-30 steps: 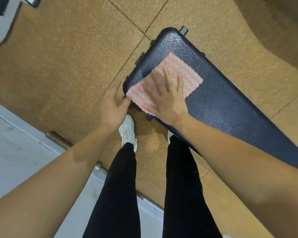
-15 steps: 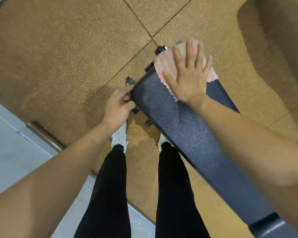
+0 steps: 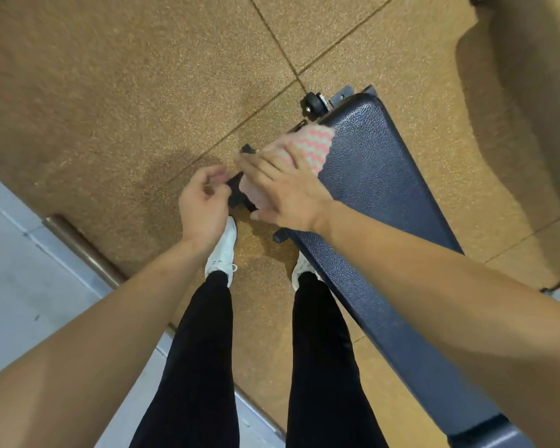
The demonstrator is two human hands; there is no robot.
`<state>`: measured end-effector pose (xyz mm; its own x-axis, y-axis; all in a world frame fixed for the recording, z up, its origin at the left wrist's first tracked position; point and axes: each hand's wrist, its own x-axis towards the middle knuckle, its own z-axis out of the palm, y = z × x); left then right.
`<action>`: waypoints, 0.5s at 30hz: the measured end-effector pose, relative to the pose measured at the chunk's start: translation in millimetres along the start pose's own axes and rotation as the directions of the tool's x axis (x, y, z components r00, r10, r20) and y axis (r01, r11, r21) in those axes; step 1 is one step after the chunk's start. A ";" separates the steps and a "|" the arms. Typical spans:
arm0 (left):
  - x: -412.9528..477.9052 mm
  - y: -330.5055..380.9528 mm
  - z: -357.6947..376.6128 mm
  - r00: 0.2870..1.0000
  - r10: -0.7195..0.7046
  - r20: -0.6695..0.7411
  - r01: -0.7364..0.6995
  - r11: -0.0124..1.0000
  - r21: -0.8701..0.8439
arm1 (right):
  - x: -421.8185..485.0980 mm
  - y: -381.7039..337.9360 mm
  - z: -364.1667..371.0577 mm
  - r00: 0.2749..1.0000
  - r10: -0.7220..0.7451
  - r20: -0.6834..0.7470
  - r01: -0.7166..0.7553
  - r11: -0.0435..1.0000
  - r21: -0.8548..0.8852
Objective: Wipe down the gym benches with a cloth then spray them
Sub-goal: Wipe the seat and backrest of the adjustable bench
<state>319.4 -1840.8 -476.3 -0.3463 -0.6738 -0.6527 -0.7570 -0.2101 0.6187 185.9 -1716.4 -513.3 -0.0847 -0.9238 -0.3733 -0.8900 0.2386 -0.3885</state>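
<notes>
Cloth point(image 3: 307, 147) on bench point(image 3: 379, 195) at its left edge, under right hand point(image 3: 285, 189); left hand point(image 3: 204, 202) just left, over floor point(image 3: 126, 92).

The pad point(image 3: 379, 189) looks like dark navy vinyl or leatherette, with a pebbled grain and a faint sheen where light catches its top corner. The cloth point(image 3: 311, 145) is thin and soft, woven or printed in pink and pale zigzag stripes, matt, with a pinked edge. The floor point(image 3: 126, 92) is speckled tan, granular and matt like rubber or cork tiles, split by thin dark seams. A brownish metal strip point(image 3: 81, 250) edges smooth, pale grey flooring point(image 3: 23, 286). The wheel point(image 3: 312, 105) seems black plastic, slightly glossy. The trousers point(image 3: 201, 367) are matt black cloth; the shoes point(image 3: 222, 253) white, mesh-like.
</notes>
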 end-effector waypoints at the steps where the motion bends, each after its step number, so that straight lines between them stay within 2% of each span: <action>1: 0.3 1.1 0.0 0.999 -0.005 -0.034 0.004 1.000 -0.020 | 1.7 2.0 -6.9 1.000 0.011 -0.025 -0.008 0.990 0.140; 3: 1.7 4.8 3.4 0.999 0.016 -0.052 -0.019 0.999 -0.050 | 2.0 14.7 -19.8 0.990 0.099 -0.097 -0.063 0.947 0.315; 5: 4.1 9.8 11.3 0.997 0.076 0.017 -0.075 0.996 -0.049 | -1.3 39.6 -28.5 0.977 0.137 -0.164 -0.093 0.963 0.253; 9: 10.7 17.4 34.4 0.953 0.155 0.261 -0.178 0.982 0.067 | -3.3 80.8 -32.7 0.997 0.068 -0.035 -0.065 0.995 0.080; 15: 25.5 32.7 52.0 0.899 0.188 0.395 -0.292 0.930 0.224 | 2.5 104.3 -54.5 0.997 0.066 0.034 -0.068 0.997 0.044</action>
<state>257.0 -1828.0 -495.4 -0.6723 -0.3656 -0.6437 -0.7268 0.1607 0.6678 68.5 -1710.2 -508.8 -0.1279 -0.8953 -0.4267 -0.8619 0.3133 -0.3988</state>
